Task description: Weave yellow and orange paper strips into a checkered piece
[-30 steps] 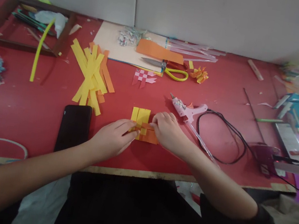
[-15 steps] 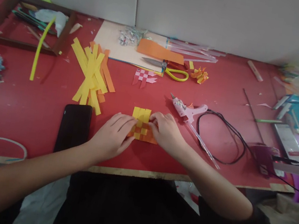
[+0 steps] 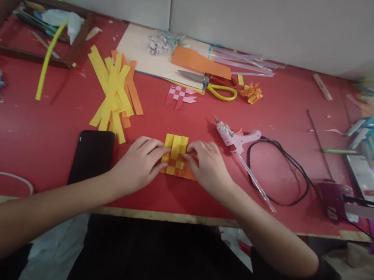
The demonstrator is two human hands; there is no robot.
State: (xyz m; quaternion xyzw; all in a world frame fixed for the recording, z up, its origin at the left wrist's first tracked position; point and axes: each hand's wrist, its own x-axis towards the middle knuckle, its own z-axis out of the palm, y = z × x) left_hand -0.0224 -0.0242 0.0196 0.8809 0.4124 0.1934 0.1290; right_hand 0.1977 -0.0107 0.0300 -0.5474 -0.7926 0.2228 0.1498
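Observation:
A small weave of yellow and orange paper strips [image 3: 175,151] lies on the red table near its front edge. Its yellow strips run away from me, crossed by orange ones that stick out to the right. My left hand [image 3: 143,160] pinches the weave's left edge between thumb and fingers. At the right edge, the thumb and forefinger of my right hand [image 3: 209,166] close on the strips, partly hiding them. Beyond the weave lies a finished-looking pink and red woven paper fish [image 3: 180,95]. Loose yellow and orange paper strips [image 3: 111,94] are piled to the left.
A black phone [image 3: 93,155] lies by my left forearm. To the right are a pink glue gun [image 3: 233,138] and its looped black cable [image 3: 271,202]. Scissors [image 3: 221,92] with yellow handles and an orange paper piece [image 3: 200,62] are farther back. A wooden frame [image 3: 81,41] stands back left.
My left thumb and fingers have shifted slightly left, showing more of the weave's left side. My right hand stays at the right edge, nearly still.

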